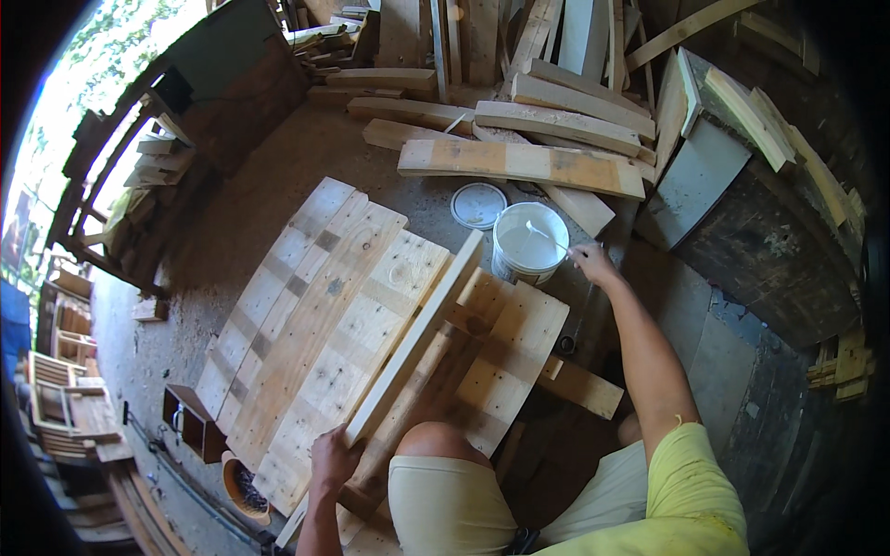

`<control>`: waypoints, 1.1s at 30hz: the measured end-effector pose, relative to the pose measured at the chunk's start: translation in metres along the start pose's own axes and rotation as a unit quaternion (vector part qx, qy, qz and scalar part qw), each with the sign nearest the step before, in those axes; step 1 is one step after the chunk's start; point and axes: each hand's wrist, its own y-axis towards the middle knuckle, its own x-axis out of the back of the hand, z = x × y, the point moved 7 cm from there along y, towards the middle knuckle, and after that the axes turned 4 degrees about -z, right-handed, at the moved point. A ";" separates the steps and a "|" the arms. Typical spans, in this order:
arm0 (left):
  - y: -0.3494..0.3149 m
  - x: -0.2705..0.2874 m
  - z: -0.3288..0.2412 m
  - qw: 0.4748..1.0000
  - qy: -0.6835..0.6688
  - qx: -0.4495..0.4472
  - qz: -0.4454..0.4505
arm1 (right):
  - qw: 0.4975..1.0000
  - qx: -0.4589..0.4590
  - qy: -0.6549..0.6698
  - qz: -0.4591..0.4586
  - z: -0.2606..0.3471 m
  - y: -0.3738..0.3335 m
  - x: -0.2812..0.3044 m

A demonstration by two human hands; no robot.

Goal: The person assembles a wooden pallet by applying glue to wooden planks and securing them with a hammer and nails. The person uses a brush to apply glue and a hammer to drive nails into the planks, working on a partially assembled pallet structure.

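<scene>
My left hand (pixel 336 456) is closed around the near end of a long, narrow wooden board (pixel 419 332), tilted up on edge above a platform of pale planks (pixel 348 296). Ahead and to the right, my right hand (pixel 593 263) pinches a thin stick (pixel 547 233) whose white-coated end reaches into a white bucket (pixel 529 267). White stuff coats the bucket's inside; whether the stick's tip is a brush, I cannot tell. The bucket's round lid (pixel 478 206) lies on the floor just left of it.
Several thick boards (pixel 556 125) are stacked beyond the bucket. A dark cabinet (pixel 769 246) with wood on top stands at the right. By the platform's near left corner are a small brown box (pixel 192 419) and an orange-brown container (pixel 243 489) of small dark pieces. A wood rack (pixel 111 195) stands far left.
</scene>
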 end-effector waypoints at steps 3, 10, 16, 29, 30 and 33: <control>0.000 -0.005 -0.008 1.000 -0.011 -0.022 0.002 | 0.997 -0.062 0.003 -0.041 -0.010 -0.015 -0.002; 0.005 -0.002 -0.008 1.000 -0.009 0.003 0.028 | 0.991 -0.071 0.070 -0.084 0.007 -0.028 -0.013; 0.001 -0.005 -0.016 1.000 0.016 -0.009 0.012 | 0.972 0.116 0.114 -0.169 0.075 -0.052 -0.028; 0.001 -0.002 -0.018 1.000 0.028 -0.003 0.002 | 0.961 0.094 0.235 -0.110 0.089 -0.037 -0.076; 0.001 -0.001 -0.020 1.000 0.022 -0.012 -0.010 | 0.964 0.117 0.205 -0.124 0.091 -0.038 -0.074; 0.001 0.000 -0.020 1.000 0.018 -0.014 -0.009 | 0.946 0.253 0.118 -0.167 0.111 -0.054 -0.065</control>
